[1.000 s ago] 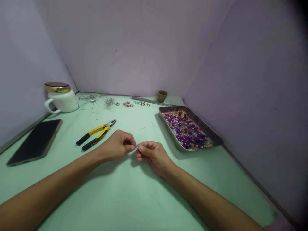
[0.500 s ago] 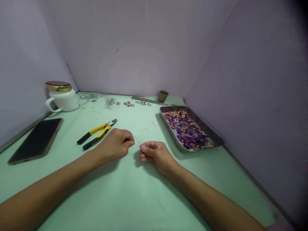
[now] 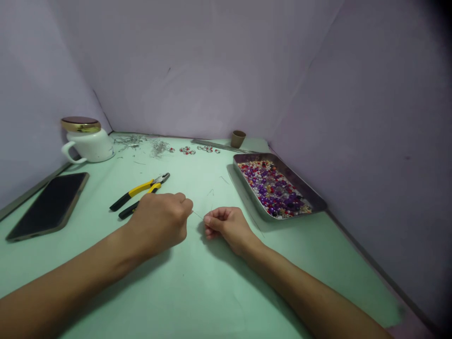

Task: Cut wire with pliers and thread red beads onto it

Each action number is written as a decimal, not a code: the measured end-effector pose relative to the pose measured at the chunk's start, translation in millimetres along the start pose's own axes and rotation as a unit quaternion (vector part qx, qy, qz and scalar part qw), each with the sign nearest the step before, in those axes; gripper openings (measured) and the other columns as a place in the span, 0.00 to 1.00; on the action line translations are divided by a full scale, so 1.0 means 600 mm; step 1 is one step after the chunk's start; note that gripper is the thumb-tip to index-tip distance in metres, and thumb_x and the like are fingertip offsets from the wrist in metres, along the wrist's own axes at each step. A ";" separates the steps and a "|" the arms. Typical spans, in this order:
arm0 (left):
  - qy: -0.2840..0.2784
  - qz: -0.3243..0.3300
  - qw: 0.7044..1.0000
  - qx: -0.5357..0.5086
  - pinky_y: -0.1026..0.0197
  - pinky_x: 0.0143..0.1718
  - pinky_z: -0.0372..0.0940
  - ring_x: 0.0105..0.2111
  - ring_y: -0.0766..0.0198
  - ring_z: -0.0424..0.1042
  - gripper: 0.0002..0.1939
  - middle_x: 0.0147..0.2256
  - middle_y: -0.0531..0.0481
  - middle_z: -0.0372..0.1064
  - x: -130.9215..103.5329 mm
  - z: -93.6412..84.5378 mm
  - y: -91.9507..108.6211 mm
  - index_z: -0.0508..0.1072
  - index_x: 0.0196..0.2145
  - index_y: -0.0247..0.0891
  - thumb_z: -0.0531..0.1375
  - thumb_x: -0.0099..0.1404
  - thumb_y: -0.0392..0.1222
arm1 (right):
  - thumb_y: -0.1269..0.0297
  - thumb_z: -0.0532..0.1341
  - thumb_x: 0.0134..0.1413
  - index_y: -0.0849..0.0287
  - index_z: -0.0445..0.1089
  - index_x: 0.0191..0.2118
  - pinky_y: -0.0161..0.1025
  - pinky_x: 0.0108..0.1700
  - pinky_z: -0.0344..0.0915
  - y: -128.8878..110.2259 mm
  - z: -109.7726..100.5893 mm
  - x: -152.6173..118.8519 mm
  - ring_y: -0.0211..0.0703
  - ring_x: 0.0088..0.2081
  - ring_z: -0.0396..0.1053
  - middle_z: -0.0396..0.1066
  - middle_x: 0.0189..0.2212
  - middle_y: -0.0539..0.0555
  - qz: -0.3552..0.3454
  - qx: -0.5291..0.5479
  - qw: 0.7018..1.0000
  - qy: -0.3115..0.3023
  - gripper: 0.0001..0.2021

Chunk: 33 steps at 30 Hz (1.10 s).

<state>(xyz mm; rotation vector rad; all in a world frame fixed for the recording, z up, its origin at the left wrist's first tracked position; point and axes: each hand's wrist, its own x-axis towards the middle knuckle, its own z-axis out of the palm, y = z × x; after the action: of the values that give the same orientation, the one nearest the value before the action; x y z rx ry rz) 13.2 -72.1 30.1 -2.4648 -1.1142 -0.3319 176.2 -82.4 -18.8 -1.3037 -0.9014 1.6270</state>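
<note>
A short piece of thin wire (image 3: 198, 215) stretches between my two hands, just above the green tabletop (image 3: 197, 292). My left hand (image 3: 164, 219) is closed on one end, its back turned up so the fingertips are hidden. The other end is pinched between thumb and forefinger of my right hand (image 3: 228, 228), the remaining fingers curled beneath. Pliers (image 3: 141, 188) with yellow and black handles lie behind my left hand, which covers part of one handle. Loose wire bits (image 3: 224, 180) lie beyond my right hand.
At right stands a metal tray (image 3: 323, 205) of mixed beads (image 3: 271, 188). A phone (image 3: 49, 205) and a white lidded mug (image 3: 90, 143) are at left. Along the back are a wire pile (image 3: 158, 148), red-and-clear bead pieces (image 3: 187, 150), a flat metal strip (image 3: 219, 145) and a small brown cup (image 3: 238, 139).
My left hand has rolled over and come slightly nearer, now covering part of the pliers' handle. The wire between the hands looks straighter. My right hand keeps its pinch in nearly the same place.
</note>
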 end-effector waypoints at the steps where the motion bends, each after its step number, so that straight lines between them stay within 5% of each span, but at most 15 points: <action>1: -0.014 -0.010 1.000 -0.014 0.63 0.17 0.39 0.16 0.63 0.62 0.12 0.17 0.51 0.65 0.001 -0.001 -0.003 0.66 0.16 0.37 0.52 0.55 0.38 | 0.69 0.66 0.34 0.64 0.66 0.19 0.32 0.21 0.65 0.001 0.000 0.000 0.32 0.16 0.63 0.65 0.13 0.48 -0.002 -0.005 1.000 -0.004 0.08; 6: -0.118 -0.077 0.976 -0.168 0.64 0.21 0.48 0.20 0.65 0.63 0.11 0.18 0.53 0.67 0.014 0.005 -0.029 0.68 0.17 0.39 0.55 0.54 0.43 | 0.67 0.66 0.35 0.63 0.68 0.20 0.32 0.21 0.63 0.002 -0.007 -0.003 0.31 0.15 0.62 0.65 0.12 0.48 -0.014 -0.053 0.995 -0.080 0.06; 14: -0.257 -0.158 0.837 -0.457 0.67 0.18 0.49 0.16 0.70 0.53 0.09 0.12 0.59 0.54 0.028 0.014 -0.050 0.67 0.14 0.38 0.60 0.47 0.41 | 0.63 0.66 0.36 0.64 0.70 0.24 0.32 0.23 0.63 -0.007 -0.010 -0.026 0.32 0.17 0.65 0.66 0.14 0.47 -0.041 -0.026 0.974 -0.222 0.09; 19: -0.286 -0.144 0.785 -0.531 0.67 0.21 0.54 0.19 0.69 0.60 0.07 0.15 0.57 0.61 0.027 0.032 -0.045 0.70 0.18 0.36 0.60 0.48 0.42 | 0.62 0.67 0.34 0.64 0.69 0.22 0.32 0.22 0.63 -0.003 -0.004 -0.030 0.33 0.17 0.65 0.66 0.14 0.46 -0.024 -0.032 0.973 -0.226 0.10; 23: -0.250 -0.076 0.814 -0.519 0.63 0.38 0.60 0.37 0.62 0.68 0.12 0.37 0.50 0.72 0.028 0.028 -0.057 0.75 0.35 0.40 0.58 0.51 0.42 | 0.64 0.67 0.34 0.63 0.68 0.21 0.32 0.21 0.62 0.006 -0.001 -0.023 0.32 0.16 0.63 0.65 0.13 0.47 -0.013 -0.066 0.984 -0.167 0.09; 26: -0.242 -0.115 0.820 -0.506 0.60 0.44 0.59 0.44 0.59 0.67 0.18 0.45 0.50 0.69 0.028 0.019 -0.049 0.73 0.43 0.44 0.58 0.53 0.48 | 0.67 0.65 0.36 0.63 0.68 0.21 0.32 0.21 0.61 0.013 0.003 -0.017 0.32 0.16 0.62 0.65 0.13 0.47 -0.027 -0.103 0.986 -0.129 0.06; 28: -0.213 -0.165 0.824 -0.498 0.58 0.44 0.60 0.43 0.58 0.67 0.18 0.43 0.49 0.71 0.026 0.017 -0.028 0.74 0.41 0.43 0.57 0.53 0.50 | 0.69 0.63 0.37 0.62 0.67 0.20 0.31 0.21 0.61 0.016 0.006 -0.016 0.32 0.16 0.62 0.64 0.13 0.47 -0.036 -0.109 0.987 -0.114 0.04; 33: -0.010 -0.207 0.903 -0.376 0.54 0.44 0.59 0.41 0.57 0.67 0.07 0.35 0.50 0.73 0.022 0.025 0.018 0.77 0.24 0.42 0.57 0.53 0.40 | 0.69 0.64 0.36 0.62 0.66 0.18 0.32 0.21 0.60 0.013 0.013 -0.017 0.31 0.16 0.62 0.64 0.13 0.46 -0.041 -0.076 0.993 -0.078 0.05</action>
<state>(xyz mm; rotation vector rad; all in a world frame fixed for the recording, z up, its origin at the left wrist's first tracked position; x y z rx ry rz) 31.0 -62.9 19.1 -2.8216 -1.7794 -1.0359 168.2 -94.8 -20.7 -1.2365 -1.1786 1.6387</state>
